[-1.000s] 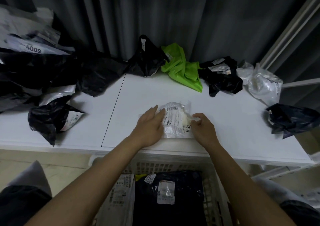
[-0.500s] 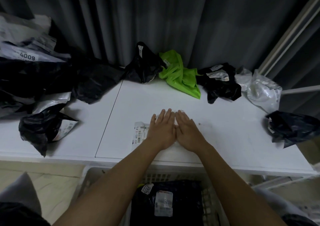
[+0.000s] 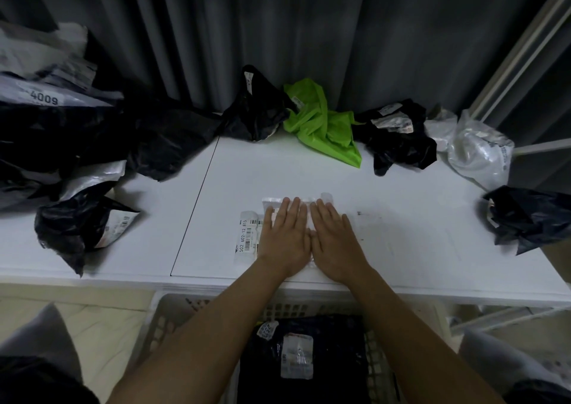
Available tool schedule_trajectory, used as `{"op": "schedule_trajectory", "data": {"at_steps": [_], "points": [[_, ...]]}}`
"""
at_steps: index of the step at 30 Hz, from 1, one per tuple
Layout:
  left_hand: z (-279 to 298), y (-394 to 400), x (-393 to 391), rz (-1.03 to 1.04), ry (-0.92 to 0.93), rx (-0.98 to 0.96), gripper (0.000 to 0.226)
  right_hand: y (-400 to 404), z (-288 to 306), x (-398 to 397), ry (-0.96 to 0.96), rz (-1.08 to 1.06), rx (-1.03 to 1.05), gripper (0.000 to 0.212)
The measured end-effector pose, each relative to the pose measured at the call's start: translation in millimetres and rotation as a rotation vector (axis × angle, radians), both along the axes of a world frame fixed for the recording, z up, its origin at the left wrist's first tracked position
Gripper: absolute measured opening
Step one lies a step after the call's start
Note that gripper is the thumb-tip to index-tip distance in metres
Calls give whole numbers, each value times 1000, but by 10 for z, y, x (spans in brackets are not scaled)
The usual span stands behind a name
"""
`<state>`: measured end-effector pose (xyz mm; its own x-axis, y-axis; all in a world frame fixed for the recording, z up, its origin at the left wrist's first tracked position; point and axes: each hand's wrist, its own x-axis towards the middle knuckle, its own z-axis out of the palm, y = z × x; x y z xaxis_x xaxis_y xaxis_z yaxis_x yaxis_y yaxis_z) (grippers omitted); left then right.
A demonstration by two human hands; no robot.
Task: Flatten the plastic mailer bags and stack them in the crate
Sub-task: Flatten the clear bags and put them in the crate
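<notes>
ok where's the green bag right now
In the head view, the green bag lies crumpled at the table's back edge, between two black bags, against the curtain.

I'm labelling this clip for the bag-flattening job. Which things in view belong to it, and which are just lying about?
Job: left hand and right hand pressing the clear mailer flat; crate; black mailer in it; crumpled green bag waiting.
Lying about: curtain; white table.

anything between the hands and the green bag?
Head view: only bare white table between the hands (left hand, right hand), pressing the clear mailer, and the green bag.
</notes>
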<state>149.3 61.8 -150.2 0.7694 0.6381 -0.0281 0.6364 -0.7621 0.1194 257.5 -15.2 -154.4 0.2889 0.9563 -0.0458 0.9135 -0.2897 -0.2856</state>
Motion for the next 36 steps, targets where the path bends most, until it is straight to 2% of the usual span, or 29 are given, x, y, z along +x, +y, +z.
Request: {"op": "schedule_trajectory", "data": {"at_steps": [7,14,16,19,21,25,30,36], "points": [[-48,-26,-19,11,3,21,89,-10,-109,-15,-42,-9,39,75],[-89,-22,-18,11,-13,16,86,-7,-138,-29,-69,-22,38,76],[-102,-7,-24,11,3,39,83,-10,-146,-38,-78,-23,41,74],[-139,-23,-40,47,-48,94,65,-9,-162,-43,-93,-27,43,73],[-152,-43,-44,19,-44,37,66,-12,-169,-41,-96,-31,45,71],[-160,-41,-31,41,-42,46,61,-4,-190,-48,-99,-37,55,72],[-193,-35,-30,33,-16,24,80,8,-201,-51,-113,-42,40,74],[-196,-38,-30,48,-9,16,82,13,-201,-55,-118,-47,18,76]]}}
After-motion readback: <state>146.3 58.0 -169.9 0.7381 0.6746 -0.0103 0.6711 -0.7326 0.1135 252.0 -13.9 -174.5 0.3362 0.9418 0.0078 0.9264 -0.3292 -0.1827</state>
